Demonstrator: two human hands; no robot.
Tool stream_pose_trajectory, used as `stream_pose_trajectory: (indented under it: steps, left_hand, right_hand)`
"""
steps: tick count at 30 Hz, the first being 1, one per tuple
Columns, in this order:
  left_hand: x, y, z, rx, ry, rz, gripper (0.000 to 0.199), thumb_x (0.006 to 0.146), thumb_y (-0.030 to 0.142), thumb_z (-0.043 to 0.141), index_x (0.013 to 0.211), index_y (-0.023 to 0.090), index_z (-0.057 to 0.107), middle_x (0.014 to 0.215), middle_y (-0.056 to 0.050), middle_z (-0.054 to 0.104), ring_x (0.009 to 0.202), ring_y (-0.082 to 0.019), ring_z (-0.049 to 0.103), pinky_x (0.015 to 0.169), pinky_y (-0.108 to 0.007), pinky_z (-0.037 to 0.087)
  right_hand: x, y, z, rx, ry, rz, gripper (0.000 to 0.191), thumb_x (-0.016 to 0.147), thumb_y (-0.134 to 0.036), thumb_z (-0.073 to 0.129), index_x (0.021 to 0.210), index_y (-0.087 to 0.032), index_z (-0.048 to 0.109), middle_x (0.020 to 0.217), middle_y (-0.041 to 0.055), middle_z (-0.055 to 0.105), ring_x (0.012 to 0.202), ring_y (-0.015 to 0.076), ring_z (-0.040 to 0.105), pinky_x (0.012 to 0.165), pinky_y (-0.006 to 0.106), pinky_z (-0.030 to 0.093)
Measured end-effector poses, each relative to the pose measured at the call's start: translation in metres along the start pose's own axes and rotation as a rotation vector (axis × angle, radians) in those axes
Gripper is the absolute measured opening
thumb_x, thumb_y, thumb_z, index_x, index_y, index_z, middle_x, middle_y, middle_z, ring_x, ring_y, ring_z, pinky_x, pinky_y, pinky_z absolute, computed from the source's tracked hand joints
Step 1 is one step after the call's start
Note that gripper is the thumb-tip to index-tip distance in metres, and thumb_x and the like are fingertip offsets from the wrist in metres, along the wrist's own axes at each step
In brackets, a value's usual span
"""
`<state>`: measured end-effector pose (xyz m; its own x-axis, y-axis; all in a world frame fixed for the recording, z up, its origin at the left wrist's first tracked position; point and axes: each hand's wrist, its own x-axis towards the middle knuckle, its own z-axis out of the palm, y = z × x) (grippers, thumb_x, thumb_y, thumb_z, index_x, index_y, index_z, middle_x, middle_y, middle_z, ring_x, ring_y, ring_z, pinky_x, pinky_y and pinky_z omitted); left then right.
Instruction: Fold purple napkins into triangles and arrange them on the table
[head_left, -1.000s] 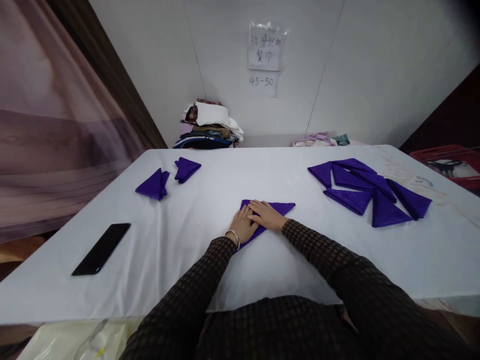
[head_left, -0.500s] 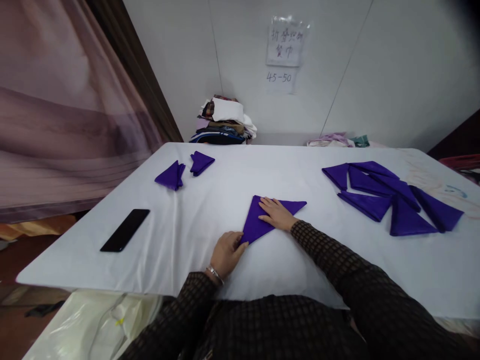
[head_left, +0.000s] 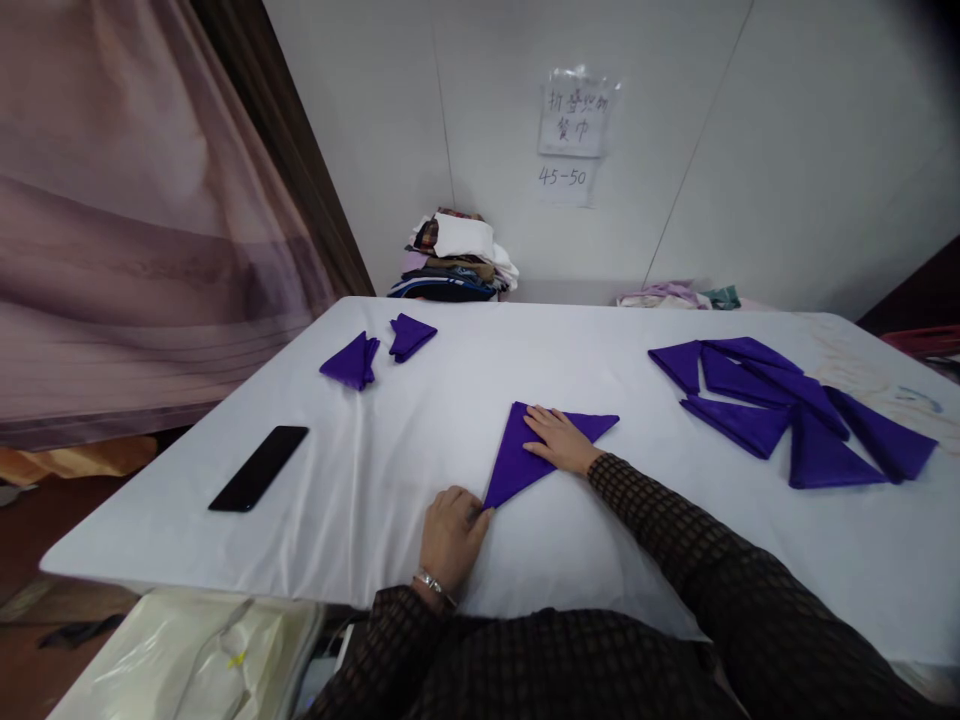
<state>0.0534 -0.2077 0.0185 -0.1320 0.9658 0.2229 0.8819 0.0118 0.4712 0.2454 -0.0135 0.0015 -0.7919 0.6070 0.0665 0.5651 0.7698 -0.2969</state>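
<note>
A purple cloth (head_left: 511,458), folded into a triangle, lies flat on the white-covered table (head_left: 480,350) in front of me. My right hand (head_left: 559,438) rests on its upper part with the fingers spread. At the cloth's lower left corner, my left hand (head_left: 451,535) pinches the tip between thumb and fingers; a silver bracelet circles that wrist. Two small folded purple cloths (head_left: 352,362) (head_left: 411,337) sit at the back left. Several purple folded triangles (head_left: 754,425) lie overlapping at the right.
A black phone (head_left: 259,468) lies on the left of the table. Piled clothes (head_left: 457,255) stand behind the far edge, with more fabric (head_left: 667,294) to their right. A curtain (head_left: 150,230) hangs at the left. Below the near left edge is a plastic-covered box (head_left: 187,650).
The whole view has shifted, so things appear slightly lower. My left hand has drawn the cloth's lower left corner a little toward me. My right hand still rests on the cloth.
</note>
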Motion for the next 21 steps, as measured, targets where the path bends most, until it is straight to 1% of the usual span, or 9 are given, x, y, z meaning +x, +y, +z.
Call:
stream_pose_trajectory:
  steps: [3, 9, 13, 16, 21]
  left_hand:
    - [-0.001, 0.001, 0.0, -0.059, 0.009, 0.002, 0.007, 0.078, 0.025, 0.057, 0.073, 0.021, 0.059, 0.083, -0.003, 0.061, 0.082, -0.02, 0.055, 0.074, -0.037, 0.044]
    - [-0.003, -0.004, 0.009, -0.2, 0.114, 0.014, 0.007, 0.079, 0.024, 0.055, 0.078, 0.021, 0.061, 0.099, -0.006, 0.06, 0.096, -0.022, 0.056, 0.083, -0.041, 0.045]
    - [-0.004, -0.006, 0.012, -0.196, 0.086, 0.015, 0.009, 0.076, 0.023, 0.059, 0.084, 0.022, 0.064, 0.105, -0.006, 0.061, 0.1, -0.024, 0.055, 0.086, -0.043, 0.045]
    - [-0.004, -0.006, 0.011, -0.177, 0.071, 0.006, 0.005, 0.076, 0.022, 0.059, 0.077, 0.022, 0.063, 0.104, -0.006, 0.061, 0.101, -0.024, 0.055, 0.086, -0.043, 0.045]
    - [-0.002, -0.005, 0.009, -0.143, 0.017, 0.027, 0.012, 0.08, 0.022, 0.054, 0.071, 0.021, 0.061, 0.101, -0.006, 0.061, 0.1, -0.023, 0.055, 0.085, -0.043, 0.045]
  right_hand:
    - [0.0, -0.001, -0.002, 0.002, -0.001, 0.004, 0.07, 0.089, -0.061, 0.028, 0.14, -0.014, 0.034, 0.148, 0.0127, 0.027, 0.137, 0.0244, 0.019, 0.11, 0.044, 0.014]
    - [0.0, -0.002, -0.003, 0.005, -0.01, 0.008, 0.069, 0.09, -0.06, 0.028, 0.141, -0.014, 0.033, 0.148, 0.0122, 0.026, 0.138, 0.0237, 0.017, 0.111, 0.044, 0.013]
    - [0.0, -0.002, -0.002, 0.002, -0.013, 0.012, 0.07, 0.089, -0.061, 0.028, 0.141, -0.013, 0.033, 0.149, 0.0119, 0.025, 0.138, 0.0236, 0.017, 0.111, 0.044, 0.013]
    - [0.0, -0.002, -0.002, 0.001, -0.01, 0.011, 0.071, 0.089, -0.061, 0.027, 0.14, -0.012, 0.033, 0.148, 0.0122, 0.025, 0.138, 0.0236, 0.017, 0.111, 0.043, 0.012]
    - [0.0, -0.002, -0.002, 0.01, -0.01, 0.009, 0.069, 0.089, -0.061, 0.028, 0.141, -0.014, 0.033, 0.148, 0.0119, 0.026, 0.138, 0.0235, 0.017, 0.111, 0.043, 0.012]
